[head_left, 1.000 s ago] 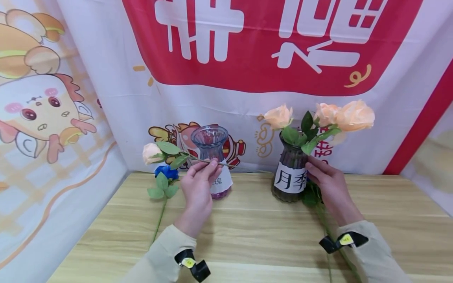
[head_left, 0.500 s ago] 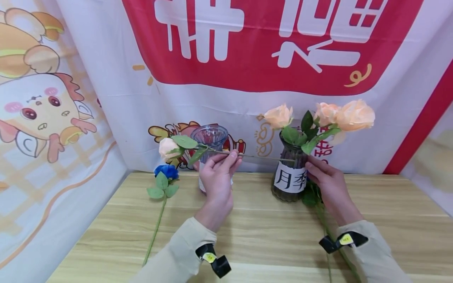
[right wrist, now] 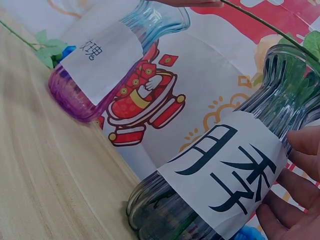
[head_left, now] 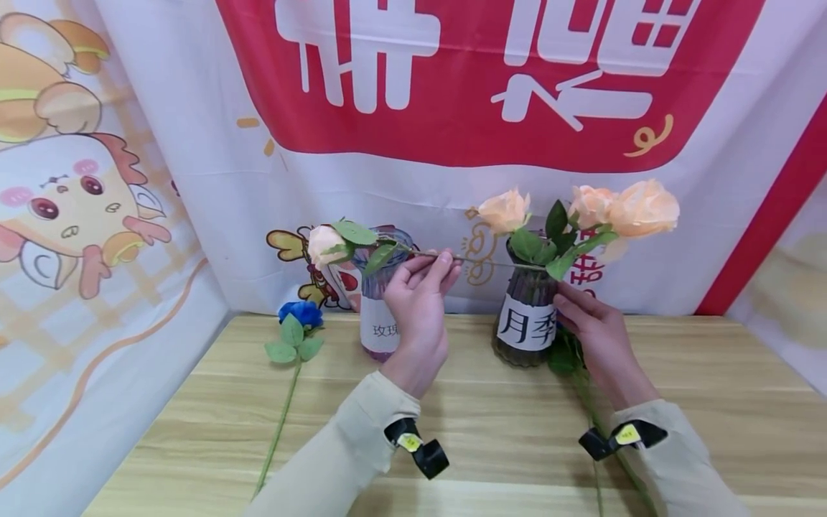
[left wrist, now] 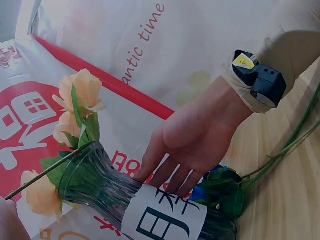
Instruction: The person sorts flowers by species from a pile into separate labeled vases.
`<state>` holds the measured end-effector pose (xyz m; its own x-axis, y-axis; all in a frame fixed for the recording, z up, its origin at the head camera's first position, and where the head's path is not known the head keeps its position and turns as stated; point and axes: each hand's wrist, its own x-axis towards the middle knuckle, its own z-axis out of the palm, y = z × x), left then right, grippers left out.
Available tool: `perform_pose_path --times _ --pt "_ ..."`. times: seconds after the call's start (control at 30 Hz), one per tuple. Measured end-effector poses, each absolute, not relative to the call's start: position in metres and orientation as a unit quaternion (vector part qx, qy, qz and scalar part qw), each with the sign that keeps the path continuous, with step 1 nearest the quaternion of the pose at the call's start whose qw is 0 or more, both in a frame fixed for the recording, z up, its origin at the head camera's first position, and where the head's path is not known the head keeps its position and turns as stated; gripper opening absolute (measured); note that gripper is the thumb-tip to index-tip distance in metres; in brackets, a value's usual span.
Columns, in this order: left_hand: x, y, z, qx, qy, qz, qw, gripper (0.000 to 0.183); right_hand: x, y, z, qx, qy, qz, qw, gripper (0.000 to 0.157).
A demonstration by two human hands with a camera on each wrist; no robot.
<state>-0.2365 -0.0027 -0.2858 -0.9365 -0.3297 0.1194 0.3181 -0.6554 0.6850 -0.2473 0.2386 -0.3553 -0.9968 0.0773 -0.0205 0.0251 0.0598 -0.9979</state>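
Note:
My left hand point(head_left: 423, 305) pinches the stem of a pale peach rose point(head_left: 326, 246), held almost level with its bloom to the left. In the left wrist view the stem's point(left wrist: 42, 175) free end lies across the rim of a dark glass vase point(left wrist: 102, 165). My right hand point(head_left: 597, 345) touches this vase's right side, its fingertips resting by the white label point(right wrist: 220, 170). Several peach roses point(head_left: 645, 208) stand in the vase. Behind my left hand is a blue and purple glass vase point(head_left: 377, 287), also labelled and partly hidden.
A blue rose point(head_left: 300, 314) lies on the wooden table point(head_left: 504, 445) at the left. Another blue flower point(left wrist: 220, 192) with long green stems lies beside the dark vase, under my right arm. A printed cloth point(head_left: 388, 183) hangs close behind both vases.
My left hand has moved right and up with the peach rose, bringing the stem's end from near the blue-purple vase to the dark vase's rim. My right hand has stayed on the dark vase.

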Motion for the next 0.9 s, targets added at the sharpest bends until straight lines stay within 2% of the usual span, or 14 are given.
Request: perform_pose_path --times 0.5,0.9 --pt "-0.249 0.016 -0.269 -0.025 -0.387 -0.89 0.239 0.016 -0.249 0.238 -0.352 -0.043 -0.725 0.688 0.012 0.068" --pt "-0.258 0.025 -0.267 -0.038 -0.436 -0.862 0.256 0.011 -0.246 0.238 -0.354 -0.032 -0.728 0.685 0.022 0.072"
